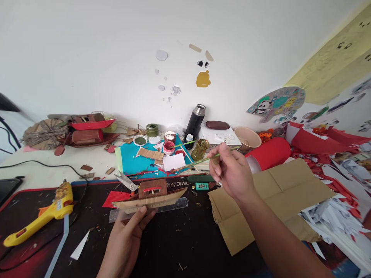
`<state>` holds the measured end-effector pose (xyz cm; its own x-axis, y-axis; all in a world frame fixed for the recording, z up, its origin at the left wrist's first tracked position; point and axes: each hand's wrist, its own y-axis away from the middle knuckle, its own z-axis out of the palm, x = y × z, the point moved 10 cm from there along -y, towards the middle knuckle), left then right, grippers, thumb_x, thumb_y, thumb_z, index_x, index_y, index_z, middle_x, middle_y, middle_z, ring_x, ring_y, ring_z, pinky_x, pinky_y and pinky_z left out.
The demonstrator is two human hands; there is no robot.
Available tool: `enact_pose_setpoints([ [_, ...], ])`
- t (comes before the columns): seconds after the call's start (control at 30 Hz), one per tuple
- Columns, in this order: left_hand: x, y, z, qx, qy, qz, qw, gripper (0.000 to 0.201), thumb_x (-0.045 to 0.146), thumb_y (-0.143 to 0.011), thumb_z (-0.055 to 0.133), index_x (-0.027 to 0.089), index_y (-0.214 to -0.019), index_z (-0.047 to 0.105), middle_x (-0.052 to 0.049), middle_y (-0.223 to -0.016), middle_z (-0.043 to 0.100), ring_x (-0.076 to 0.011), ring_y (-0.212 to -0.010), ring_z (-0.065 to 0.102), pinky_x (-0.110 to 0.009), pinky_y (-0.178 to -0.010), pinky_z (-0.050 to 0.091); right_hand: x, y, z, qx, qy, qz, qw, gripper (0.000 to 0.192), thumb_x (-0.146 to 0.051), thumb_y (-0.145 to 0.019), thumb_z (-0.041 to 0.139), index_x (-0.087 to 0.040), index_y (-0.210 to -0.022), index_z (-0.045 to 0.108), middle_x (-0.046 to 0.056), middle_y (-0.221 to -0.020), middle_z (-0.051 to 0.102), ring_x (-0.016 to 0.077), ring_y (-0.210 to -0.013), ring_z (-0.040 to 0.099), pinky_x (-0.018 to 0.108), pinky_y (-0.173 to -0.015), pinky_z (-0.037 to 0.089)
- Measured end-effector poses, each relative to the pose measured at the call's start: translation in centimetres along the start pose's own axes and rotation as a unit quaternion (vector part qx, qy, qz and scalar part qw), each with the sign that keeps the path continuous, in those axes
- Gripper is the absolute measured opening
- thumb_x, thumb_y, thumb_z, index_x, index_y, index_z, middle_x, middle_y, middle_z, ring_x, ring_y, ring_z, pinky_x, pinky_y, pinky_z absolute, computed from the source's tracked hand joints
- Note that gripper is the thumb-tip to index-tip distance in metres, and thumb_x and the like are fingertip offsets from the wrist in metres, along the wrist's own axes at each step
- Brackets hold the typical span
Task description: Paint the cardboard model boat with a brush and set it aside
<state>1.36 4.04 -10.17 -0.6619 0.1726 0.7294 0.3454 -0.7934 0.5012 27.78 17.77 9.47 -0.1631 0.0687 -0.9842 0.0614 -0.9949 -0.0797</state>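
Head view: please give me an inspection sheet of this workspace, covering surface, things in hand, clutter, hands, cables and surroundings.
Surface: dark mat with small scraps scattered on it; pale table behind.
Things in hand: boat, with a clear strip along its underside; brush, tip reddish-brown.
Clutter: glue gun, scissors, paint pots, cardboard, paper shreds.
Hands: left hand holds the boat; right hand holds the brush.
Cables: dark cable near the glue gun.
Surroundings: white wall bearing stickers.
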Motion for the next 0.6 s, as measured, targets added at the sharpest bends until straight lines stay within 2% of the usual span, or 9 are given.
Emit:
enact_pose_setpoints([
  [0.1, -0.2, -0.3, -0.4, -0.005, -0.002, -0.002, 1.0, 0.054, 0.037, -0.054, 0.114, 0.022, -0.097, 0.084, -0.005, -0.114, 0.088, -0.0308, -0.107, 0.084, -0.035, -0.084, 0.076, -1.5, -1.9, 0.4, 0.009, 0.05, -0.037, 0.998, 0.056, -0.078, -0.095, 0.083, -0.022, -0.085, 0.08, -0.005, -0.051, 0.057, 0.0118, -0.039, 0.05, 0.025, -0.039, 0.032],
  [0.27, -1.1, -0.8, -1.2, -0.013, -0.007, -0.03, 0.999, 0.066, 0.027, -0.051, 0.114, 0.026, -0.11, 0.086, -0.004, -0.118, 0.089, -0.037, -0.117, 0.084, -0.04, -0.089, 0.077, -3.4, -5.3, 2.5, -0.026, 0.198, -0.108, 0.974, 0.058, -0.077, -0.107, 0.067, -0.022, -0.1, 0.083, -0.002, -0.062, 0.064, 0.013, -0.048, 0.055, 0.03, -0.049, 0.041],
  [0.33, -1.3, -1.0, -1.4, -0.01, -0.007, -0.037, 0.999, 0.074, 0.025, -0.048, 0.114, 0.028, -0.116, 0.085, -0.005, -0.12, 0.09, -0.041, -0.121, 0.083, -0.043, -0.091, 0.077, -3.3, -6.9, 3.5, -0.043, 0.271, -0.126, 0.953, 0.056, -0.073, -0.112, 0.06, -0.022, -0.105, 0.082, -0.002, -0.067, 0.066, 0.0143, -0.053, 0.059, 0.031, -0.055, 0.044],
  [0.43, -1.6, -1.0, -1.6, -0.001, -0.004, -0.051, 0.999, 0.075, 0.034, -0.05, 0.114, 0.029, -0.119, 0.084, -0.006, -0.123, 0.09, -0.0432, -0.123, 0.083, -0.045, -0.091, 0.078, -2.9, -9.4, 4.7, -0.056, 0.383, -0.141, 0.911, 0.051, -0.064, -0.117, 0.056, -0.022, -0.099, 0.08, 0.0, -0.071, 0.068, 0.017, -0.061, 0.062, 0.033, -0.063, 0.044],
  [0.5, -1.7, -1.0, -1.7, 0.003, -0.006, -0.059, 0.998, 0.073, 0.041, -0.055, 0.113, 0.029, -0.121, 0.084, -0.007, -0.125, 0.089, -0.0435, -0.125, 0.082, -0.045, -0.091, 0.077, -2.4, -10.9, 5.7, -0.07, 0.442, -0.138, 0.884, 0.046, -0.056, -0.118, 0.056, -0.022, -0.094, 0.077, 0.002, -0.073, 0.07, 0.0188, -0.067, 0.064, 0.034, -0.067, 0.042],
  [0.6, -1.9, -0.9, -1.9, 0.003, -0.011, -0.068, 0.998, 0.078, 0.039, -0.053, 0.114, 0.03, -0.124, 0.082, -0.006, -0.129, 0.088, -0.0448, -0.13, 0.079, -0.045, -0.094, 0.077, -1.4, -12.6, 7.3, -0.104, 0.489, -0.112, 0.858, 0.044, -0.048, -0.119, 0.055, -0.022, -0.09, 0.073, 0.002, -0.072, 0.07, 0.0199, -0.069, 0.066, 0.035, -0.07, 0.04],
])
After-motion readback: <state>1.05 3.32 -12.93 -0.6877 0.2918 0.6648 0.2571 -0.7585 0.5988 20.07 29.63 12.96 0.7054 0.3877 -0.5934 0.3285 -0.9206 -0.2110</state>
